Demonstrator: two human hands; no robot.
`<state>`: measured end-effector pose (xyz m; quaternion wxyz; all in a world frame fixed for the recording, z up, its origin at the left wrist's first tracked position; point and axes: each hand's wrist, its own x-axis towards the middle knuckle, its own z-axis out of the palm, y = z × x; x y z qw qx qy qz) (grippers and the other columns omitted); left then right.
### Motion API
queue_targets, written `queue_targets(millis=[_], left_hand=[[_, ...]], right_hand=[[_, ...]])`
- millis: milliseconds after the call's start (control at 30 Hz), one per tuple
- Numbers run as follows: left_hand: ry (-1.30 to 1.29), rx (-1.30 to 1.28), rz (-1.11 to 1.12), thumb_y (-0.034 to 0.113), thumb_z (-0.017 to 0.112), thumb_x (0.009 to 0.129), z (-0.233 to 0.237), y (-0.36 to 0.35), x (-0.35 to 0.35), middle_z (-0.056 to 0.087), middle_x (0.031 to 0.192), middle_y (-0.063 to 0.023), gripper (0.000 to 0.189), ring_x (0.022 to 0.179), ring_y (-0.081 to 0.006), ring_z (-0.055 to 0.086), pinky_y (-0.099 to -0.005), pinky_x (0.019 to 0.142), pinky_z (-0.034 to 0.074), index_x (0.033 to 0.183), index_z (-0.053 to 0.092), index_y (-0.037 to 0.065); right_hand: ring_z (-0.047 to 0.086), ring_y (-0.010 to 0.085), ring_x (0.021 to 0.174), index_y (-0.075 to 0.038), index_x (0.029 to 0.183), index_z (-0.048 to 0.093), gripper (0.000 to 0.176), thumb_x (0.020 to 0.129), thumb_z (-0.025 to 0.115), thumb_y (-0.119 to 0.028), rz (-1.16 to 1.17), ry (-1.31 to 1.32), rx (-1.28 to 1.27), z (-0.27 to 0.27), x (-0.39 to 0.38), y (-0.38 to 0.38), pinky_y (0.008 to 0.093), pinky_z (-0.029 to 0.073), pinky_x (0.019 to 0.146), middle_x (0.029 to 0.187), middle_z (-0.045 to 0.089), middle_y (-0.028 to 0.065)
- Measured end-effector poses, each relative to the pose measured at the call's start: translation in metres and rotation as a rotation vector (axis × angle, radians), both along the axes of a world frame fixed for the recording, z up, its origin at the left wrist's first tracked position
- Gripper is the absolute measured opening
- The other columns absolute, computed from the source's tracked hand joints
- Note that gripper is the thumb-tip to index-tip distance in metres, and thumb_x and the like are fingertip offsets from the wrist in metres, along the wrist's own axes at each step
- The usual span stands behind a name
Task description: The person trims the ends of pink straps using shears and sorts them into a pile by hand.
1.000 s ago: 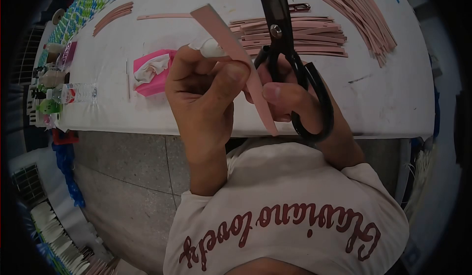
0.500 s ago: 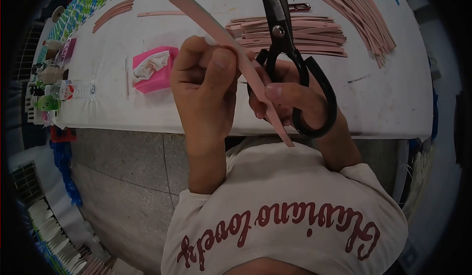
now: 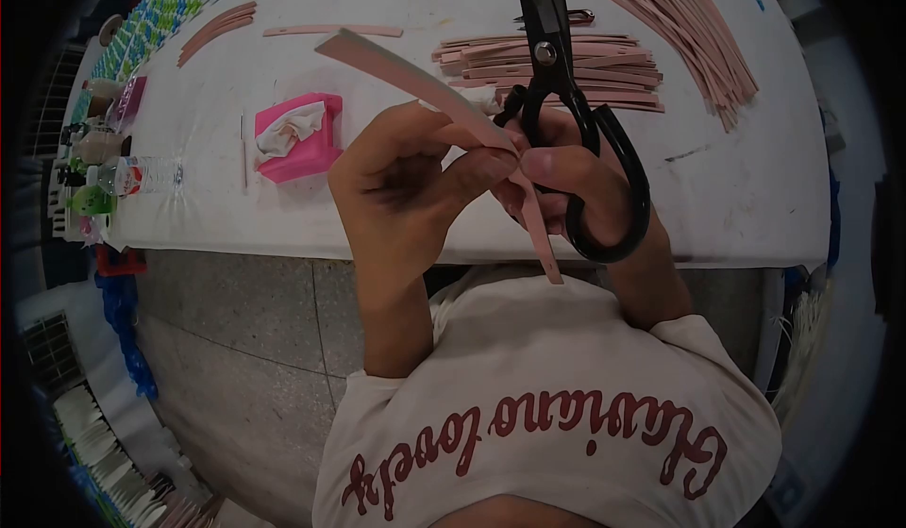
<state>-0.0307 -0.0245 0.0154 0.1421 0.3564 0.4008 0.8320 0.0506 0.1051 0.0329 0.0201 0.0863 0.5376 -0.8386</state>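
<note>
"What is in your left hand (image 3: 406,179)?"

"Your fingers and thumb are pinched tight on a long pink strip (image 3: 415,80). You hold it up in the air, over the front edge of the white surface (image 3: 736,188). One end points up and to the left. The other end hangs down toward your shirt."

"And your right hand (image 3: 576,184)?"

"It is closed on the black scissors (image 3: 557,66), with fingers through the loops. Its thumb touches the strip too. The blades point away from you, over a pile of pink strips (image 3: 623,66). A pink tissue box (image 3: 297,136) sits to the left."
</note>
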Motion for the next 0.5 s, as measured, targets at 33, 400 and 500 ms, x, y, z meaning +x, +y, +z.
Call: queue_targets(millis=[33, 400, 500], left_hand=[[0.0, 0.0, 0.0, -0.019, 0.057, 0.07, 0.0, 0.0, -0.001, 0.061, 0.089, -0.0197, 0.036, 0.081, -0.0231, 0.062, -0.0311, 0.062, 0.056, 0.102, 0.05, -0.005], [0.15, -0.097, 0.064, -0.018, 0.057, 0.071, -0.001, -0.001, -0.003, 0.062, 0.089, -0.0143, 0.041, 0.078, -0.0182, 0.062, -0.0267, 0.067, 0.052, 0.109, 0.049, -0.003], [-0.063, -0.072, 0.136, -0.014, 0.057, 0.073, 0.004, 0.0, -0.002, 0.062, 0.089, -0.0136, 0.041, 0.073, -0.017, 0.062, -0.0286, 0.063, 0.052, 0.111, 0.048, -0.002]], right_hand=[[0.048, 0.0114, 0.06, -0.002, 0.086, 0.046, 0.029, 0.071, 0.053, -0.026, 0.0, 0.0, 0.0, 0.002, 0.001, 0.001, 0.0213, 0.035, 0.047, 0.071, 0.049, 0.0069], [0.044, 0.0069, 0.051, -0.004, 0.08, 0.045, 0.029, 0.075, 0.054, -0.031, -0.027, -0.059, 0.015, 0.007, 0.001, 0.0, 0.0184, 0.032, 0.042, 0.065, 0.05, 0.0053], [0.04, 0.0056, 0.046, -0.004, 0.078, 0.044, 0.027, 0.077, 0.053, -0.03, -0.078, 0.003, 0.071, -0.003, 0.0, -0.005, 0.0178, 0.032, 0.041, 0.064, 0.049, 0.0053]])
